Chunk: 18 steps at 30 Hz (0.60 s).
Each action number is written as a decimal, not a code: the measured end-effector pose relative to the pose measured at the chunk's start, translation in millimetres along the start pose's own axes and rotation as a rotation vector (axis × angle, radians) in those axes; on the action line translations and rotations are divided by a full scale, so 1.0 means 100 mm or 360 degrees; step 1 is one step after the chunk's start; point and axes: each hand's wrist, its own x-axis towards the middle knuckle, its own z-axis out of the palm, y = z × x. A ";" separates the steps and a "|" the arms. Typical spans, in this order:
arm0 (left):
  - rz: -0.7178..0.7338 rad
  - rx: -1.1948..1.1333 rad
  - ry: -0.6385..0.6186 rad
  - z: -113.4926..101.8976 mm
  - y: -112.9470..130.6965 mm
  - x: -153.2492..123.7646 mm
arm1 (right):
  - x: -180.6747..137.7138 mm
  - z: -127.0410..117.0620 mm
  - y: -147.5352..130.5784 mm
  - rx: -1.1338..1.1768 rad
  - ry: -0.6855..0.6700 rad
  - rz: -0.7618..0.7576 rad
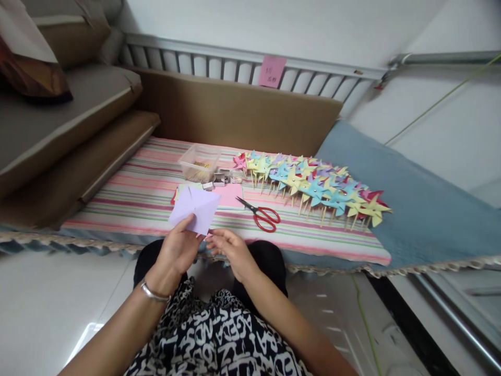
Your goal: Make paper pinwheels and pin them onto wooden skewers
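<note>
My left hand point(180, 248) grips a purple paper square point(198, 206) by its lower side, thumb on top. Slits run in from the corners of the square. At its lower right corner my right hand point(230, 248) has its thumb and fingers closed together; a bit of pink shows near the fingertips, too small to name. Black-bladed scissors with red handles point(263, 216) lie partly spread on the striped cloth to the right. Behind the square, pink paper sheets point(229, 196) and a pale green sheet lie stacked, partly covered by it.
Many finished paper pinwheels on sticks point(313, 188) lie in a heap at the right. A clear plastic box point(199, 163) holds small yellowish pieces, with small metal items point(222, 176) beside it. A cardboard panel point(238, 112) stands behind; cushioned brown slabs point(74, 162) rise at the left.
</note>
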 end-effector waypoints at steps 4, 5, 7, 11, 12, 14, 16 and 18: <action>0.0026 -0.0017 -0.0085 0.03 -0.09 -0.10 | -0.07 0.09 -0.14 0.0071 0.0038 -0.0018; 0.0029 -0.0006 -0.0101 0.04 -0.11 -0.12 | -0.07 0.09 -0.16 0.0081 0.0047 -0.0024; 0.0023 0.0029 -0.0135 0.04 -0.14 -0.14 | -0.07 0.10 -0.20 0.0106 0.0062 -0.0029; 0.0026 0.0116 -0.0173 0.05 -0.16 -0.16 | -0.09 0.12 -0.26 0.0198 0.0059 0.0029; 0.0043 0.0141 -0.0162 0.05 -0.15 -0.16 | -0.10 0.12 -0.28 0.0213 0.0047 0.0049; 0.0086 0.0191 -0.0138 0.06 -0.14 -0.17 | -0.13 0.12 -0.31 0.0214 0.0024 0.0069; 0.0130 0.0221 -0.0130 0.06 -0.11 -0.18 | -0.16 0.13 -0.33 0.0188 0.0007 0.0065; 0.0173 0.0227 -0.0098 0.07 -0.09 -0.19 | -0.19 0.13 -0.33 0.0145 -0.0020 0.0068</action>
